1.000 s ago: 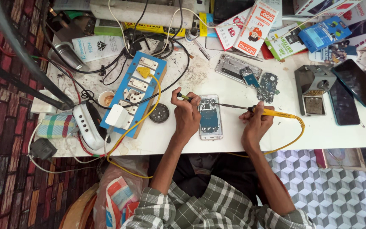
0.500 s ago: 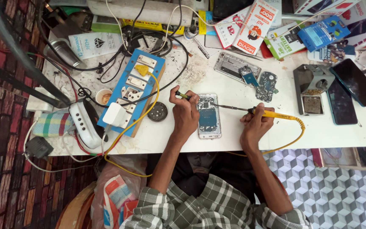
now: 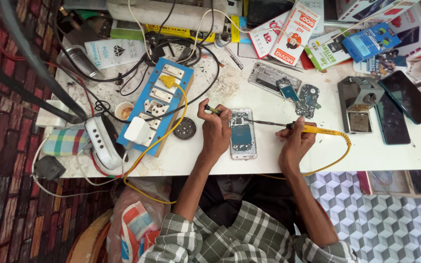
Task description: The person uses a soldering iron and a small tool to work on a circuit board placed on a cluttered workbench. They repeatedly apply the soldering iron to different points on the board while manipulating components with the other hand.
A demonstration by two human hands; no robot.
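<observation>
My right hand point(image 3: 296, 143) pinches the light soldering iron point(image 3: 313, 129) by its yellow handle; left hand point(image 3: 215, 130), closed on tweezers point(image 3: 214, 110), steadies the fragile opened phone point(image 3: 242, 134), centre frame.

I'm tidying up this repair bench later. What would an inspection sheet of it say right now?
Surface: white table, scuffed and crowded.
Job's things: opened phone lies flat; soldering iron points at it.
Clutter: second opened phone, circuit board, dark phones, packets.
Hands: left hand holds a small tool beside the phone; right hand grips the iron.
Cables: yellow cord; black cables around the blue power strip.
Surroundings: patterned floor.
</observation>
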